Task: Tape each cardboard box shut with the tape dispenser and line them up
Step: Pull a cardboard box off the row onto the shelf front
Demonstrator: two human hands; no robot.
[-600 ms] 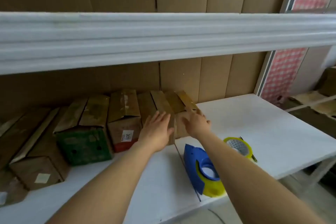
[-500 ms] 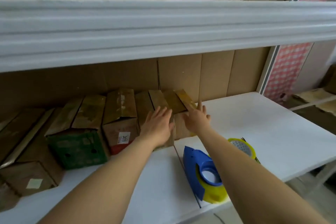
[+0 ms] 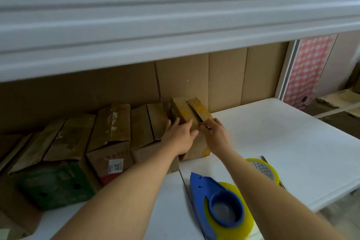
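Looking down, we see a white tabletop [image 3: 272, 142] carrying a row of cardboard boxes [image 3: 109, 134] along its back wall. We press our left hand [image 3: 180, 136], fingers spread flat, on the rightmost box [image 3: 188, 112], while our right hand [image 3: 216, 134] pinches that box's right flap edge. Nearer us lies the blue tape dispenser [image 3: 210, 197], with a yellow tape roll [image 3: 264, 169] just beside it.
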